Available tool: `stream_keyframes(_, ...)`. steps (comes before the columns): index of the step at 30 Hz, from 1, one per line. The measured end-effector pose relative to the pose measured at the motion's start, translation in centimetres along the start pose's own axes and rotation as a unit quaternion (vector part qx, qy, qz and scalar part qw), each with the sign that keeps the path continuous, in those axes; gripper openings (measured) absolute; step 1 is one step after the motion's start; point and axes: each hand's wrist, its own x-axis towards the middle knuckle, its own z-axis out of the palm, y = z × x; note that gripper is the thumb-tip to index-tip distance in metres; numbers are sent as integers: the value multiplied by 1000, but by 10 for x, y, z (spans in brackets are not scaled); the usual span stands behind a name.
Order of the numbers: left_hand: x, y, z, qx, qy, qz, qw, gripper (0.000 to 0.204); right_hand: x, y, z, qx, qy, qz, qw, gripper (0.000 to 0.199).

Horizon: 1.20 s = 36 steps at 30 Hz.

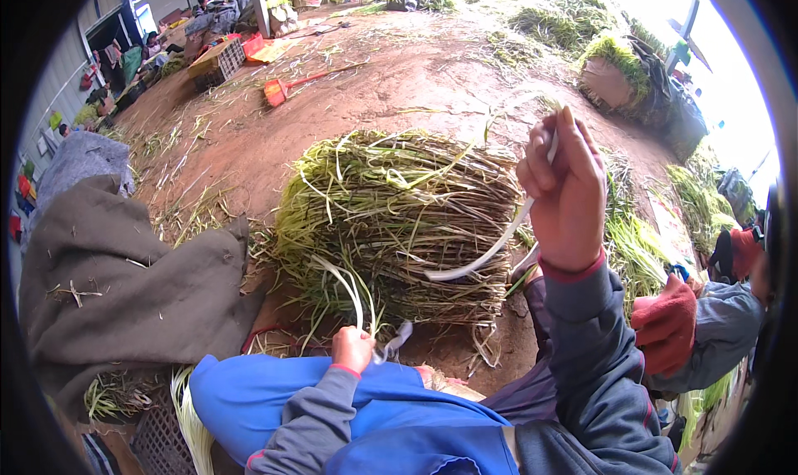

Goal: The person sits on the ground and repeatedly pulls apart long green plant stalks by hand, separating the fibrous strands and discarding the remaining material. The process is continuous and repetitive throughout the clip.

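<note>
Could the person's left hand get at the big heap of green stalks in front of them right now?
Probably yes. The left hand sits right at the near edge of the heap of stalks, with nothing between them. But it is closed on a pale stalk, so it would likely need to let go first.

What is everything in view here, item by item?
Scallion pile: one, green and straw, on the dirt floor ahead.
White stalk: one, hanging from the right hand.
Grey blanket: one, left on the ground.
Orange shovel: one, far floor.
Plastic crate: one, far left.
Greens heaps: several, far right.
Co-worker's red glove: one, right edge.
Blue apron: one, on the lap.
Left hand: closed on a thin stalk.
Right hand: raised, gripping the white stalk.
</note>
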Motion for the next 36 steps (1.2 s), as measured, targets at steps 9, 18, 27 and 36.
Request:
stream_keyframes(9, -24, 58, 6, -373, 32, 67, 925, 34, -68, 128, 3, -126, -5, 271, 954, 21)
stream_keyframes(18, -32, 100, -98, -774, -64, -154, 611, 61, -42, 228, -73, -555, -64, 84, 825, 23)
stream_keyframes(27, -10, 81, -123, -734, 101, -130, 659, 32, 29, 193, -161, -840, -139, -95, 515, 8)
stream_keyframes(36, -20, 81, -30, -625, -112, -222, 740, 26, -135, 144, -94, -566, -220, 204, 768, 22)
